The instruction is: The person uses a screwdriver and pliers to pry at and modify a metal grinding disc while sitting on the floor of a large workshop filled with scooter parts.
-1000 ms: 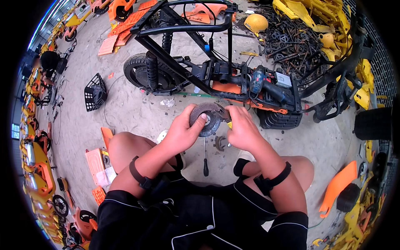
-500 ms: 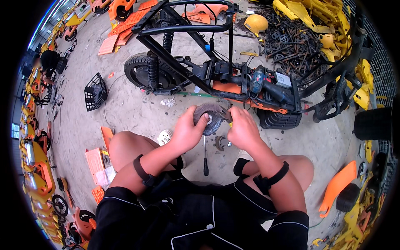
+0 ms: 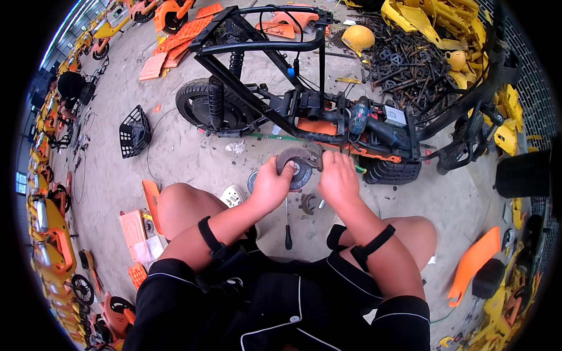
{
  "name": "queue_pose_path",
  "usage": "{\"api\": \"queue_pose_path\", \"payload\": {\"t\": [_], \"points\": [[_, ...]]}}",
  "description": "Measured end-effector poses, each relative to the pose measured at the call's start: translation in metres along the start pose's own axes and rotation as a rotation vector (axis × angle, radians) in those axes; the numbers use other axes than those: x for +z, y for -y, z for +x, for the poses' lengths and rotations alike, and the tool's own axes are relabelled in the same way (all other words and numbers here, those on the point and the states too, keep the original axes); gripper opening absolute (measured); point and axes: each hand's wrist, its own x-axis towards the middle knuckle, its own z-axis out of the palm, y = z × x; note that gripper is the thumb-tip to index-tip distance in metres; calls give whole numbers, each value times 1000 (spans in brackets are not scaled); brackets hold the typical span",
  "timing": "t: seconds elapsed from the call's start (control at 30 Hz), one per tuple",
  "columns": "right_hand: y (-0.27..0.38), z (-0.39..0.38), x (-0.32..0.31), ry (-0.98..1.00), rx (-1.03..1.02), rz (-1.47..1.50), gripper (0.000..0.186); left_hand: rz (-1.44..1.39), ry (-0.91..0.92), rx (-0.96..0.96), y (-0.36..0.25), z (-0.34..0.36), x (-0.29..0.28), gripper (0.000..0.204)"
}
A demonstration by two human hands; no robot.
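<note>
My left hand (image 3: pixel 274 186) is closed round a round brake plate, its thumb lying on top. A dark curved brake shoe (image 3: pixel 289 154) runs along the far rim, and the ribbed face of the plate (image 3: pixel 301 175) shows below it. At the right edge of the plate my right hand (image 3: pixel 339 180) is closed, with a green handle end (image 3: pixel 359 169) sticking out past its fingers; most of that tool is hidden. Another grey disc edge (image 3: pixel 252 182) shows behind my left hand. On the floor below lie a screwdriver (image 3: pixel 288 237), a loose curved brake shoe (image 3: pixel 307 204) and a small silver metal piece (image 3: pixel 322 203).
Beyond my hands stands a stripped black scooter frame (image 3: pixel 266 47) with a rear wheel (image 3: pixel 199 108) and a power drill (image 3: pixel 358 117) on it. A black basket (image 3: pixel 134 133) sits to the left. Yellow panels and rusty parts (image 3: pixel 404 64) are heaped at far right.
The green handle end now shows to the right of my right hand, where it did not before. A disc edge has come into sight behind my left hand. Both hands stay at the brake plate.
</note>
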Motion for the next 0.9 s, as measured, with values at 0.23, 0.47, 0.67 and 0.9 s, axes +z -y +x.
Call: {"api": "queue_pose_path", "payload": {"t": [0.23, 0.47, 0.67, 0.9], "points": [[-10, 4, 15, -36, 7, -46, 24, 61, 10, 8, 1, 12, 4, 28], [3, 6, -19, 162, 157, 277, 37, 294, 82, 249, -32, 12, -12, 27], [-1, 4, -36, 113, 75, 446, 43, 104, 220, 262, -29, 18, -21, 29], [5, 0, -52, -96, 26, 258, 45, 98, 233, 289, -29, 18, -19, 32]]}}
